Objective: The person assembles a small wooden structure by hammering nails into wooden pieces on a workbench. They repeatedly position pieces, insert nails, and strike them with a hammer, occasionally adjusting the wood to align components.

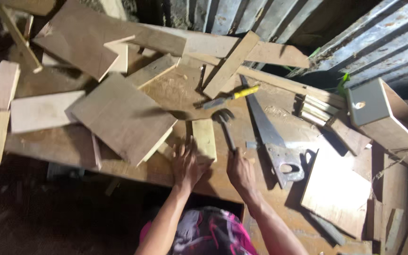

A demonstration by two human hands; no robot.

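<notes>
Hammer [225,126] handle end hidden in right hand [240,173].

claw hammer [226,127] held upright, pale wood block [204,138] flat

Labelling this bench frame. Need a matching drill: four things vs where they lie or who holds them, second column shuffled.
1. claw hammer
2. hand saw
3. chisel, yellow handle
4. small pale wood block

a. under the left hand's fingertips
b. flat on the bench, right of the hammer
c. gripped in the right hand
d. beyond the hammer head, lying across the bench

Pairs: 1-c, 2-b, 3-d, 4-a
</notes>
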